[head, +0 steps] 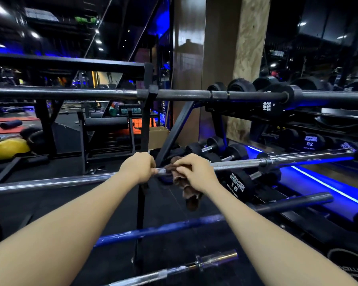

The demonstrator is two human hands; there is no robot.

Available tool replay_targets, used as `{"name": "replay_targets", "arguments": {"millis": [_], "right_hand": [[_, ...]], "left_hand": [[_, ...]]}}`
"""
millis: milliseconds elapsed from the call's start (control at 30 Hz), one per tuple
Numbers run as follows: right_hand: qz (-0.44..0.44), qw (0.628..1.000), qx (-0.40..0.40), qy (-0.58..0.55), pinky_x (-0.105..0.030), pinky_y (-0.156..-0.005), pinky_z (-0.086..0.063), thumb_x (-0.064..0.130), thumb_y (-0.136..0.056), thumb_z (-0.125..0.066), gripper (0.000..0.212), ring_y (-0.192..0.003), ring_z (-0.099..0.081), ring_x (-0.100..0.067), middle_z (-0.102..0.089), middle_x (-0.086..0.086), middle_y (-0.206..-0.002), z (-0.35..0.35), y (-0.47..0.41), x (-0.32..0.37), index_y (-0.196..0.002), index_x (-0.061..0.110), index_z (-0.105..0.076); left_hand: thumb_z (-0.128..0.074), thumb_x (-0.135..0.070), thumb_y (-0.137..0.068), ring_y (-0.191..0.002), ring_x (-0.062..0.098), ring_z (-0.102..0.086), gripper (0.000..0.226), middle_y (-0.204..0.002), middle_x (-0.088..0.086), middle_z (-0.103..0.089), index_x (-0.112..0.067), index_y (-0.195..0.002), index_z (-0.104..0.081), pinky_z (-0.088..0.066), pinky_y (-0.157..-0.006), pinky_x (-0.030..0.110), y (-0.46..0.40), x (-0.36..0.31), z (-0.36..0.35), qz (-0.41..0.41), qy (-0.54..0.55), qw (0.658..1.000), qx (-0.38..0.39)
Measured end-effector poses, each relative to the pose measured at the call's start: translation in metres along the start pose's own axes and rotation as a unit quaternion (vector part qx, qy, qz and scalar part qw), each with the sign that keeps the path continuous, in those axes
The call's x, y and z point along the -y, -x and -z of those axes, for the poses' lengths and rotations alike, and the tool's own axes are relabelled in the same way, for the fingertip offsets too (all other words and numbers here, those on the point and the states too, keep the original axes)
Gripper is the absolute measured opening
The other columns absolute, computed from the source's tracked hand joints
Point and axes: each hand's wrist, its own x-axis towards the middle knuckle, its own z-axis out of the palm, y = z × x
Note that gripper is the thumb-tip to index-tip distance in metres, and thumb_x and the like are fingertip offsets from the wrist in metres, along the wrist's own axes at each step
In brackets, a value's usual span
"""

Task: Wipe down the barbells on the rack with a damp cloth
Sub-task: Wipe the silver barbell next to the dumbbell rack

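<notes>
A chrome barbell (50, 182) lies across the black rack (145, 129) at mid height. My left hand (137, 167) grips its shaft just left of centre. My right hand (194, 172) presses a brown cloth (187, 191) around the same shaft, right beside the left hand; the cloth's loose end hangs below the bar. A dark barbell (194, 95) rests on the level above. Below are a blue barbell (159, 230), a black bar (298, 201) and another chrome barbell (194, 265) nearest me.
Black dumbbells (238, 185) marked 15 and 20 sit on a rack to the right, lit by blue strips (327, 186). A wide pillar (221, 58) stands behind. A yellow ball (8, 148) and benches lie on the floor to the left.
</notes>
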Motion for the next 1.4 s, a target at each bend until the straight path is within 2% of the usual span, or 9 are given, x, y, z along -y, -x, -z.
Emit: {"name": "replay_targets", "arguments": {"millis": [233, 400, 533, 700, 833, 1067, 1200, 1300, 1400], "right_hand": [[-0.106, 0.971, -0.044, -0.211, -0.020, -0.081, -0.046, 0.007, -0.083, -0.070, 0.023, -0.093, -0.060, -0.014, -0.066, -0.003, -0.099, 0.037, 0.035, 0.014, -0.106, 0.010, -0.069], [-0.111, 0.928, 0.010, -0.356, -0.023, -0.074, -0.053, 0.005, -0.086, -0.066, 0.014, -0.081, -0.063, -0.016, -0.069, -0.009, -0.092, 0.065, 0.067, 0.032, -0.099, 0.009, -0.067], [-0.121, 0.898, 0.070, -0.418, -0.028, -0.079, -0.053, 0.012, -0.086, -0.064, 0.018, -0.084, -0.063, -0.017, -0.068, -0.008, -0.094, 0.082, 0.083, 0.042, -0.103, 0.007, -0.066], [-0.118, 0.875, 0.183, -0.432, -0.034, -0.080, -0.056, 0.006, -0.068, -0.074, 0.049, -0.093, -0.066, -0.020, -0.068, -0.004, -0.105, 0.096, 0.101, 0.045, -0.113, 0.018, -0.061], [-0.094, 0.925, 0.188, -0.318, -0.031, -0.068, -0.056, -0.013, -0.067, -0.075, 0.065, -0.092, -0.067, -0.019, -0.067, -0.006, -0.108, 0.087, 0.108, 0.044, -0.121, 0.018, -0.056], [-0.120, 0.965, 0.057, -0.227, -0.032, -0.069, -0.053, -0.017, -0.071, -0.065, 0.035, -0.077, -0.061, -0.022, -0.067, -0.013, -0.086, 0.105, 0.097, 0.053, -0.089, 0.013, -0.066], [-0.192, 0.961, 0.063, -0.187, -0.019, -0.048, -0.044, 0.002, -0.083, -0.063, 0.019, -0.052, -0.052, -0.012, -0.058, -0.004, -0.059, 0.114, 0.101, 0.063, -0.066, 0.011, -0.061], [-0.252, 0.947, 0.025, -0.200, -0.016, -0.043, -0.042, 0.003, -0.083, -0.060, 0.019, -0.049, -0.050, -0.010, -0.051, 0.000, -0.052, 0.111, 0.102, 0.064, -0.066, 0.012, -0.058], [-0.280, 0.932, 0.015, -0.228, -0.016, -0.044, -0.044, 0.001, -0.082, -0.060, 0.012, -0.052, -0.053, -0.009, -0.055, -0.001, -0.059, 0.109, 0.103, 0.062, -0.077, 0.010, -0.064]], "left_hand": [[-0.072, -0.017, -0.081, -0.111, 0.022, -0.059, 0.051, -0.124, 0.006, -0.061, -0.016, -0.129, -0.057, -0.046, -0.096, 0.032, 0.041, -0.046, 0.005, -0.071, 0.194, 0.978, 0.011], [-0.068, -0.005, -0.082, -0.081, 0.017, -0.056, 0.016, -0.086, 0.003, -0.063, -0.015, -0.091, -0.060, -0.045, -0.071, 0.026, 0.073, -0.060, 0.007, -0.082, 0.322, 0.943, 0.008], [-0.060, -0.004, -0.085, -0.076, 0.019, -0.052, 0.022, -0.080, 0.004, -0.058, -0.021, -0.081, -0.047, -0.044, -0.069, 0.033, 0.089, -0.065, 0.009, -0.070, 0.388, 0.919, 0.025], [-0.054, -0.009, -0.091, -0.079, 0.021, -0.057, 0.009, -0.092, 0.009, -0.065, -0.018, -0.088, -0.055, -0.047, -0.069, 0.033, 0.100, -0.064, 0.016, -0.029, 0.444, 0.895, 0.002], [-0.055, -0.006, -0.092, -0.075, 0.024, -0.062, 0.010, -0.096, 0.015, -0.069, -0.007, -0.098, -0.063, -0.053, -0.072, 0.038, 0.106, -0.057, 0.012, 0.025, 0.519, 0.854, -0.011], [-0.071, 0.001, -0.079, -0.069, 0.011, -0.055, 0.028, -0.081, 0.001, -0.060, -0.021, -0.086, -0.055, -0.048, -0.064, 0.020, 0.118, -0.041, 0.018, -0.078, 0.397, 0.912, 0.072], [-0.088, -0.019, -0.058, -0.106, 0.018, -0.057, 0.066, -0.115, 0.000, -0.060, -0.024, -0.114, -0.053, -0.047, -0.097, 0.037, 0.113, -0.051, 0.022, -0.161, 0.226, 0.948, 0.158], [-0.091, -0.027, -0.055, -0.117, 0.011, -0.049, 0.096, -0.128, -0.004, -0.051, -0.020, -0.135, -0.039, -0.041, -0.101, 0.026, 0.121, -0.068, 0.012, -0.212, 0.305, 0.919, 0.133], [-0.088, -0.020, -0.063, -0.105, 0.002, -0.053, 0.082, -0.119, -0.010, -0.054, -0.024, -0.128, -0.038, -0.042, -0.079, 0.005, 0.136, -0.095, -0.006, -0.208, 0.427, 0.871, 0.123]]}}
